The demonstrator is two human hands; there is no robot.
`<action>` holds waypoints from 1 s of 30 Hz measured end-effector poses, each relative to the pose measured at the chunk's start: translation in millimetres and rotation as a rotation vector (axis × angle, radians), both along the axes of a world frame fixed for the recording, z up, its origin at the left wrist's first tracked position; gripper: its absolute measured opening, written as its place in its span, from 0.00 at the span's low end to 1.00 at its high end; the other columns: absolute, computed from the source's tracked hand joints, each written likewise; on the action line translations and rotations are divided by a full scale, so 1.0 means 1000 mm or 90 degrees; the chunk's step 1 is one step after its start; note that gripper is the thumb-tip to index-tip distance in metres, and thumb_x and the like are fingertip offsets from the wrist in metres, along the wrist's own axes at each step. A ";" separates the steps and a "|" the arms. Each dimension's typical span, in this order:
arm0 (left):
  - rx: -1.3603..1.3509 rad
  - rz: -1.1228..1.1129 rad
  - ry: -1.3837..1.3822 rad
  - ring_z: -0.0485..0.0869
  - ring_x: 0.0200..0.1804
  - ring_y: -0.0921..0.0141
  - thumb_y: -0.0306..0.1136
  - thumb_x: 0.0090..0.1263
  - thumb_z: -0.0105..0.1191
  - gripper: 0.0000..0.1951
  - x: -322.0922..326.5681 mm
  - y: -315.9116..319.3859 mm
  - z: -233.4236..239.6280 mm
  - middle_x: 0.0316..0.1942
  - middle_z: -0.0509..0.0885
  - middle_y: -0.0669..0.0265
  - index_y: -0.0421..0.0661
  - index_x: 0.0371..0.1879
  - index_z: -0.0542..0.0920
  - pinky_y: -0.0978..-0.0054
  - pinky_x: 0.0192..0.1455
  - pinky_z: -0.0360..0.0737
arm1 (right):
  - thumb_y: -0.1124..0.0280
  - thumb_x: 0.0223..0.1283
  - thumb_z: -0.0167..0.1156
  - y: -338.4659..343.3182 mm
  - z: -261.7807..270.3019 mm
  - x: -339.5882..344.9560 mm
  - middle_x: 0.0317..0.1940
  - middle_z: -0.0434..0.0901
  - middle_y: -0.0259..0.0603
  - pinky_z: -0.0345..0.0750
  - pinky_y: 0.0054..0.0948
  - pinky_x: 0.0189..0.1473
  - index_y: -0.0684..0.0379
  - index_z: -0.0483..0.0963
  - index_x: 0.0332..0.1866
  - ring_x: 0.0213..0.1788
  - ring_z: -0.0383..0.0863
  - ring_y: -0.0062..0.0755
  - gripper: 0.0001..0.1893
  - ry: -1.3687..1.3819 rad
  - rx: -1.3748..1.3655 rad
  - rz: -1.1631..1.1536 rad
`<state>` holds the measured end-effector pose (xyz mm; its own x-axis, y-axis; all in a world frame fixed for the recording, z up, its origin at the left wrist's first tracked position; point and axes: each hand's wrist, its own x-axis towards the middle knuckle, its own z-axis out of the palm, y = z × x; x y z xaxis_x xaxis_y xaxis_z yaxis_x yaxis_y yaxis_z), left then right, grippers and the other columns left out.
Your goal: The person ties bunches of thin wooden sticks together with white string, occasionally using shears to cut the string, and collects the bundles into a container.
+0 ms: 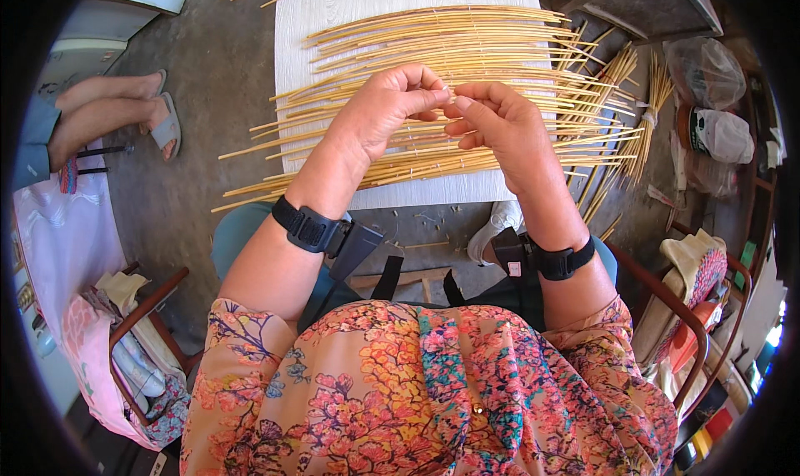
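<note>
My left hand point(400, 98) and my right hand point(500, 116) meet fingertip to fingertip above a mat of thin yellow reed-like stalks point(375, 48). Thumbs and forefingers pinch a small pale bit point(451, 99) where they meet; it is too small to name, perhaps thread. The stalks lie side by side across the white wood-grain table point(294, 57), with fine pale ties crossing their middle. Part of the mat is hidden under my hands and forearms. Some stalks reach past both table edges.
Bundled stalks point(650, 113) and loose ones stand on the floor at the right, near plastic bags point(706, 73). Metal-framed chairs point(687, 313) flank me, the left one point(150, 301) piled with cloth. Another person's sandalled feet point(165, 126) rest at the left. Stalk scraps point(425, 244) litter the floor.
</note>
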<state>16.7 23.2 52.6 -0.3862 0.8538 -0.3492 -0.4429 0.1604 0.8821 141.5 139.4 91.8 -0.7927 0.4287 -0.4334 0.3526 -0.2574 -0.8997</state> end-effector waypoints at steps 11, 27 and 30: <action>-0.010 0.035 -0.053 0.80 0.38 0.73 0.30 0.61 0.51 0.04 0.007 -0.004 0.003 0.33 0.82 0.64 0.44 0.29 0.78 0.75 0.46 0.75 | 0.71 0.56 0.58 0.008 -0.004 0.003 0.24 0.78 0.37 0.74 0.18 0.29 0.64 0.74 0.34 0.26 0.78 0.23 0.07 -0.089 0.097 0.157; 0.124 0.037 -0.070 0.82 0.40 0.68 0.31 0.62 0.47 0.05 -0.017 -0.012 0.016 0.34 0.81 0.59 0.46 0.29 0.76 0.75 0.43 0.78 | 0.68 0.63 0.51 0.008 -0.012 0.007 0.32 0.79 0.40 0.75 0.24 0.45 0.64 0.72 0.36 0.40 0.79 0.27 0.09 0.069 -0.090 0.124; 0.116 0.084 -0.097 0.81 0.42 0.65 0.31 0.62 0.46 0.05 -0.018 -0.012 0.014 0.36 0.81 0.57 0.46 0.30 0.75 0.74 0.43 0.79 | 0.67 0.63 0.51 0.010 -0.008 0.006 0.30 0.78 0.38 0.78 0.25 0.40 0.63 0.72 0.37 0.34 0.80 0.26 0.09 0.020 -0.199 0.111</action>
